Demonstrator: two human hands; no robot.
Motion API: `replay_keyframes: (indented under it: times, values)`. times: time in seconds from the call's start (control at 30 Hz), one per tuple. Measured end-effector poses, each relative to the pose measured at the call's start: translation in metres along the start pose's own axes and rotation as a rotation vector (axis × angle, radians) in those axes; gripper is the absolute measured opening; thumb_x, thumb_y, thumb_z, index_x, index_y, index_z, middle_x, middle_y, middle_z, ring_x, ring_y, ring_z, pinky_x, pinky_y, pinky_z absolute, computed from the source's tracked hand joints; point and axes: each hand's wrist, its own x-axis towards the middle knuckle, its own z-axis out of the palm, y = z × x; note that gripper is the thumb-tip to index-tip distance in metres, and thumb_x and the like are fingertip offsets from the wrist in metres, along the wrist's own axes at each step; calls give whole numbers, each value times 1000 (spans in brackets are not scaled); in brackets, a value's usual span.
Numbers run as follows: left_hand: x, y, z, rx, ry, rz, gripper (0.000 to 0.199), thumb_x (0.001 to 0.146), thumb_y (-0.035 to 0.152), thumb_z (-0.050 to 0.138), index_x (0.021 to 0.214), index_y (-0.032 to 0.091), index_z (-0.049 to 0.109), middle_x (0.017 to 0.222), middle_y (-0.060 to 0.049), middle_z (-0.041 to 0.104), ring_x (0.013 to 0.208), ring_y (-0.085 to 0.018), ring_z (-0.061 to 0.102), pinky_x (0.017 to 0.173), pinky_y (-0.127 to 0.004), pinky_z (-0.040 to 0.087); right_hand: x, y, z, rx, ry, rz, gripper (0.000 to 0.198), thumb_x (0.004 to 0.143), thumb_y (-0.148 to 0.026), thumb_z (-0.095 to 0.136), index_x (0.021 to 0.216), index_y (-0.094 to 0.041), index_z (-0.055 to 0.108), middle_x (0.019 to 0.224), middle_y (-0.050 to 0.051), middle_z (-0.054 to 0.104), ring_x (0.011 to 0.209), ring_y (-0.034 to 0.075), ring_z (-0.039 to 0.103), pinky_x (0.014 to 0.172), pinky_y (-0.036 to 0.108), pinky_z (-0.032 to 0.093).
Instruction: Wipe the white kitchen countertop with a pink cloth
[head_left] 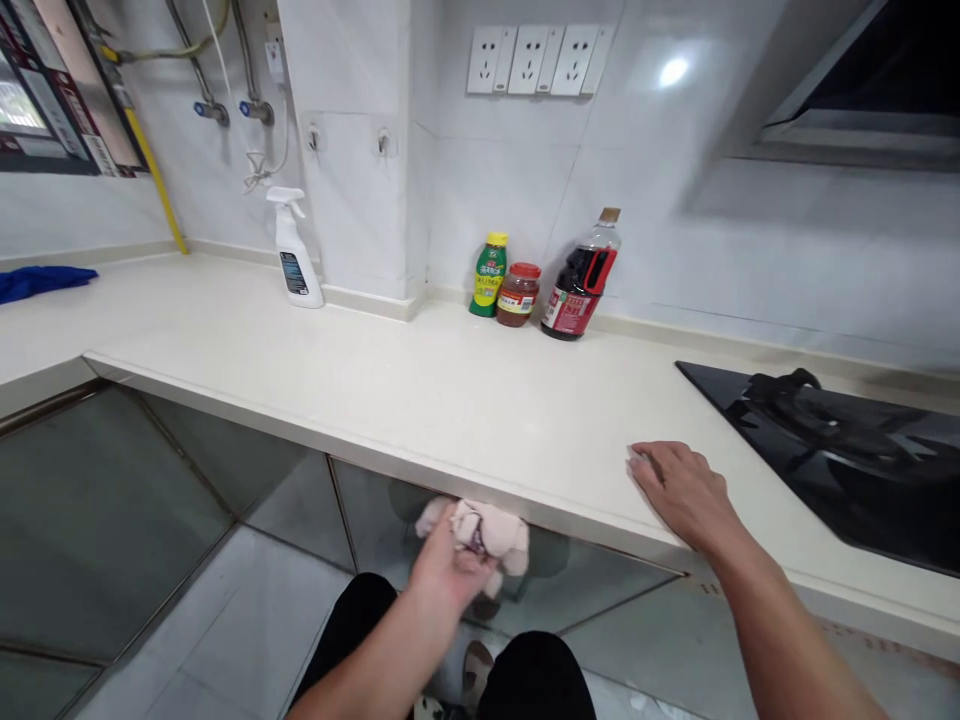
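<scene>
My left hand is closed around a crumpled pale pink cloth. It holds the cloth against the glass cabinet front, just under the counter's front edge. Part of the cloth hangs below the fingers. On the white countertop, near the hob, rests my right hand. Its fingers are bent and their tips are partly hidden, with no object visible in them.
A black gas hob lies at the right. Along the wall stand a green bottle, a red-lidded jar and a dark sauce bottle. Further left are a white spray bottle and a blue cloth.
</scene>
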Motion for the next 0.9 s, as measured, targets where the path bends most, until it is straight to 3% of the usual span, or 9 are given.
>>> replay_keyframes:
  times: [0.13,0.23,0.33,0.4,0.53,0.67,0.8,0.9]
  values:
    - [-18,72,-17,-46,38,336,4,87,17,61,86,18,64,79,-1,70,67,-16,68,65,-29,58,2,4,5,-10,1,-13,52,96,-53,27,118,-23,64,127,13,59,112,35,54,89,54,45]
    - [-28,110,-24,-91,36,597,10,91,17,56,90,20,65,83,2,71,70,-12,68,66,-21,56,2,6,8,-17,20,-16,54,95,-54,26,117,-23,64,126,14,60,111,36,54,88,54,45]
    - [-29,127,-27,-112,20,771,22,97,25,46,92,20,67,88,0,72,80,-14,69,71,-22,58,2,4,7,-15,7,-25,54,95,-53,26,118,-23,64,126,14,60,111,36,54,88,53,45]
    - [-26,126,-28,-102,7,827,26,97,25,42,90,20,67,86,-1,71,80,-15,69,71,-25,59,1,-1,4,-18,-4,-22,53,95,-51,26,118,-23,63,126,13,59,112,36,53,88,53,45]
    - [-19,91,-21,-44,-43,793,18,90,14,48,78,21,61,72,4,64,63,-13,61,68,-28,59,1,-13,-5,-51,-15,-19,48,95,-43,28,117,-19,63,125,15,59,110,36,52,88,52,44]
    - [-21,26,-7,16,-102,665,12,87,13,56,78,21,59,72,4,64,65,-13,61,70,-28,57,-1,-21,-10,-70,-5,-25,43,97,-39,30,115,-19,63,124,15,58,109,34,51,88,51,42]
    - [-26,-49,9,132,-87,284,5,88,19,61,92,20,65,94,-4,72,83,-17,68,76,-30,54,-2,-24,-13,-73,1,-36,39,99,-36,32,115,-19,63,123,15,57,107,33,50,88,49,41]
    - [-22,-101,24,170,-111,19,9,86,21,65,95,20,65,99,-5,72,84,-18,67,76,-30,50,-2,-24,-14,-68,2,-32,36,99,-34,33,115,-19,62,121,14,57,108,32,50,89,48,40]
